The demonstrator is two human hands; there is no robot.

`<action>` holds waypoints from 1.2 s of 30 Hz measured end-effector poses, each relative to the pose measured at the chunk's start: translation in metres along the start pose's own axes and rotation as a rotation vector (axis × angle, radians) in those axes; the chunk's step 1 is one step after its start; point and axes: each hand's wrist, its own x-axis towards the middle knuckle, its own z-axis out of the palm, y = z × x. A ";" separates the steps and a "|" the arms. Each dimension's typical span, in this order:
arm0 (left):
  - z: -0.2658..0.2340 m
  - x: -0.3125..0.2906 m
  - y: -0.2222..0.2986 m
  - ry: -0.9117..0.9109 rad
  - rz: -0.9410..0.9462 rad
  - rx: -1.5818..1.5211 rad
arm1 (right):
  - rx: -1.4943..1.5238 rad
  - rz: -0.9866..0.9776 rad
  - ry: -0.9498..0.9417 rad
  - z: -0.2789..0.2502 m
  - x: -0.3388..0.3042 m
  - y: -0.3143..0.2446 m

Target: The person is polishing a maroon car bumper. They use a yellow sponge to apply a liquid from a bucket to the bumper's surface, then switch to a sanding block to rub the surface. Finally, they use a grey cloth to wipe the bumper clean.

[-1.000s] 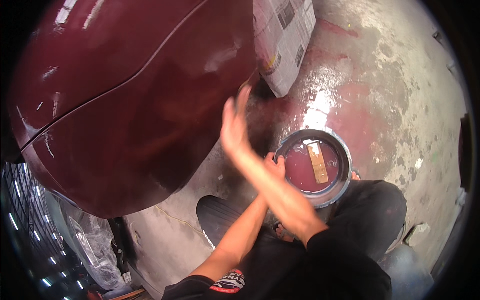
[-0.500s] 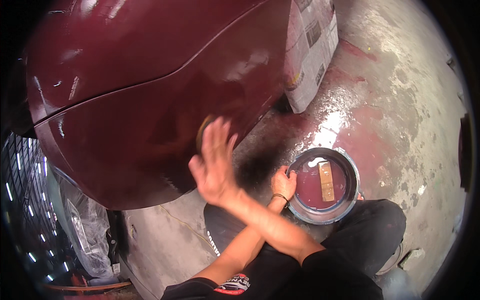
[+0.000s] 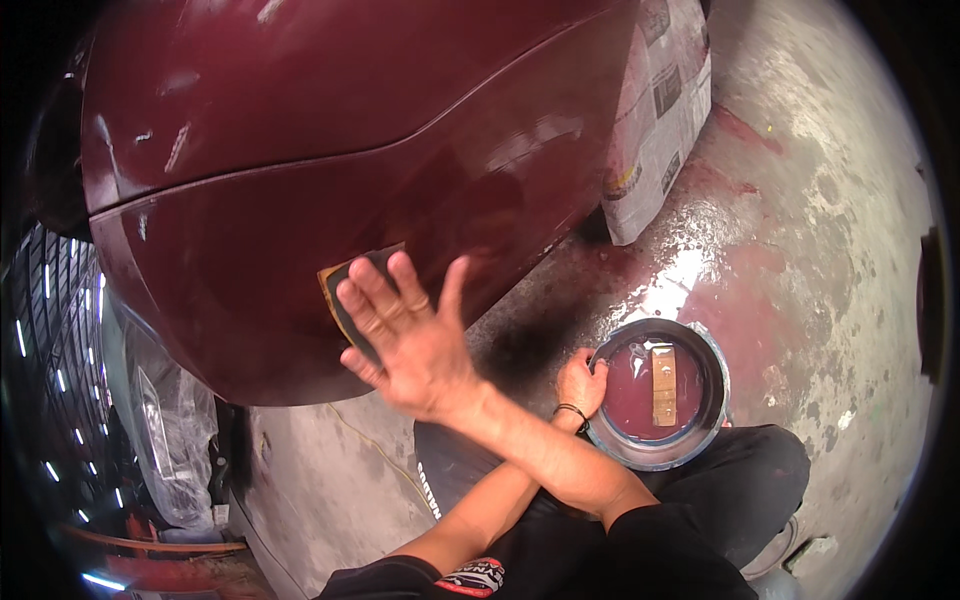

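My forearms cross. With fingers spread, my right hand (image 3: 415,345) lies flat over a sheet of sandpaper (image 3: 331,284), against the dark red car body panel (image 3: 270,210). The sheet has a dark face and a yellowish edge; much of it is hidden under the hand. A round dark basin (image 3: 716,375) rests by my right leg, and my left hand (image 3: 581,384) grips its near-left rim. Inside the basin are reddish water (image 3: 630,400) and a tan oblong block (image 3: 664,388).
Newspaper (image 3: 655,120) covers part of the panel's right end. The concrete floor (image 3: 800,280) is wet with reddish stains. At the left stand a plastic-wrapped part (image 3: 180,450) and a dark grille-like surface (image 3: 55,330) with bright reflections. A thin cord (image 3: 380,455) runs along the floor.
My right hand and the sandpaper have moved left across the panel, the fingers now spread wider. My left hand still grips the basin. The whole view has shifted slightly.
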 end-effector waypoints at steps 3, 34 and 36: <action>0.013 0.002 -0.018 0.018 -0.087 -0.151 | -0.095 0.109 0.057 -0.026 0.030 0.054; 0.018 0.002 -0.029 -0.162 -0.066 -0.294 | -0.684 0.789 -1.610 -0.134 -0.304 0.177; 0.016 0.001 -0.023 -0.177 -0.018 -0.323 | -0.556 0.870 -1.643 -0.143 -0.303 0.201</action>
